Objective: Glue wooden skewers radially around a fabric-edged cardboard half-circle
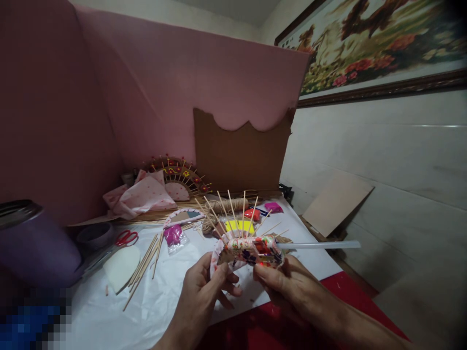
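- Two pink panels (197,82) stand behind a table (175,277) covered in white, with red cloth (345,289) along its near edge; one framed picture (379,48) hangs on the wall to the right, small marks at its upper left too small to read.
- Near the table's near edge, one cloth-covered arch (214,262) is held up with about nine thin sticks fanning out from it.
- The left hand (204,287) has thumb and fingers closed on the arch's left end.
- The right hand (292,282) is clamped on one flower-patterned tool (255,250), from which one translucent rod (324,245) points past the table's right edge; whether tool and arch touch cannot be told.
- Four packets: two magenta, one (173,235) left of the arch, one (273,207) by the far right corner; one orange-red (251,214); one yellow (240,225) behind the sticks.
- Two bundles of twine: a roll (228,206) and a ball (209,224).
- Towards the left edge: one pair of red-handled scissors (127,237), one white card (122,267), roughly six loose sticks (146,262) and one purple container (36,248).
- Towards the far edge: one decorated half-round piece (186,175), one dotted pink cloth (148,194) and one scallop-topped brown cardboard (241,155).
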### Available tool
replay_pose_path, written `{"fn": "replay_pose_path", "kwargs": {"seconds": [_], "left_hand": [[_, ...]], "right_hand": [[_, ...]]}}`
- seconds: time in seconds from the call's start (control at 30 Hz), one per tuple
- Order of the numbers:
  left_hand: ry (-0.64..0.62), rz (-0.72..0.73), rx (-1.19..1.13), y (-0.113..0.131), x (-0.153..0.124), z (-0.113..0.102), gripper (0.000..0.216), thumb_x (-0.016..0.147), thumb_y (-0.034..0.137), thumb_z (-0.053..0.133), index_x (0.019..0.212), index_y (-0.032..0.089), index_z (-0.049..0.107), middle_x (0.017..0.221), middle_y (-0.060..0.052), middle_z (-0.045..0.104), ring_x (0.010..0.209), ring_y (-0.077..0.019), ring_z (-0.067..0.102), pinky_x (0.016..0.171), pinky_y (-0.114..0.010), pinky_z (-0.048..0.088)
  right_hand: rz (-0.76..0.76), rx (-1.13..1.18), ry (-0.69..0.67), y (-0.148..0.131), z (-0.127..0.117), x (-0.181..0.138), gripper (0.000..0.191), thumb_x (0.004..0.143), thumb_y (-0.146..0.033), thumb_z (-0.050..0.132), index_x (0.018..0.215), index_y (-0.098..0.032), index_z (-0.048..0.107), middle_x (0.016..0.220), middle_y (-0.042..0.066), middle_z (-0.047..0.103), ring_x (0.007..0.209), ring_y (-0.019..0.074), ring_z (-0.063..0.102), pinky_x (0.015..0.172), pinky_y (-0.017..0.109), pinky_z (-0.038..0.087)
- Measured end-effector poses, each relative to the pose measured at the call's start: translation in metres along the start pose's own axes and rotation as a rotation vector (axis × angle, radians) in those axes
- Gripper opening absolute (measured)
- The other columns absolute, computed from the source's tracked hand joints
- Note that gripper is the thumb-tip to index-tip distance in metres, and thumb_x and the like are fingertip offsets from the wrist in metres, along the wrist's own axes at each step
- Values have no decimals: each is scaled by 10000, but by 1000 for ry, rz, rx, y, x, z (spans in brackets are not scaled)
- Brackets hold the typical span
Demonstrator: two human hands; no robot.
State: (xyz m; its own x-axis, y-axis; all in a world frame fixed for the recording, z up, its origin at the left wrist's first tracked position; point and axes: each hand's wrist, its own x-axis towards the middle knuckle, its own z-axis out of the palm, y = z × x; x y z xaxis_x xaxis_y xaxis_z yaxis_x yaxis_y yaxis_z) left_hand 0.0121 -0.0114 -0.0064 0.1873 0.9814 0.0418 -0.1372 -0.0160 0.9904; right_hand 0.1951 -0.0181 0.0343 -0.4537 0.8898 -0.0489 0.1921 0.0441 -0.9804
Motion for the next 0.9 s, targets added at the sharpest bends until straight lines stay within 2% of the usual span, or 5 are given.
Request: {"fn": "replay_pose_path", "kwargs": {"seconds": [0.37, 0.63, 0.9], "left_hand": [[-12, 15, 71, -3, 0, 1, 252, 811, 390, 515, 844, 142, 548, 675, -36, 621, 575, -188, 657, 412, -230, 468], [-24, 38, 99, -4, -1, 1, 247, 828, 378, 489, 876, 143, 550, 686, -41, 616, 585, -190, 656, 424, -236, 473], [-24, 39, 120, -3, -3, 1, 246, 843, 372, 466, 887, 145, 549, 681, -34, 611, 585, -182, 652, 435, -239, 477]], "right_hand": [[2, 9, -6, 1, 0, 7, 403, 872, -477, 423, 600, -182, 389, 490, -71, 293, 434, 64, 232, 411, 230, 160], [-25, 25, 4, -6, 5, 4, 309, 852, -445, 480, 728, -164, 518, 623, -45, 396, 539, 85, 301, 491, 215, 277], [-37, 12, -35, -5, 5, -1, 303, 864, -438, 463, 728, -171, 509, 591, -52, 352, 500, 81, 258, 460, 212, 257]]}}
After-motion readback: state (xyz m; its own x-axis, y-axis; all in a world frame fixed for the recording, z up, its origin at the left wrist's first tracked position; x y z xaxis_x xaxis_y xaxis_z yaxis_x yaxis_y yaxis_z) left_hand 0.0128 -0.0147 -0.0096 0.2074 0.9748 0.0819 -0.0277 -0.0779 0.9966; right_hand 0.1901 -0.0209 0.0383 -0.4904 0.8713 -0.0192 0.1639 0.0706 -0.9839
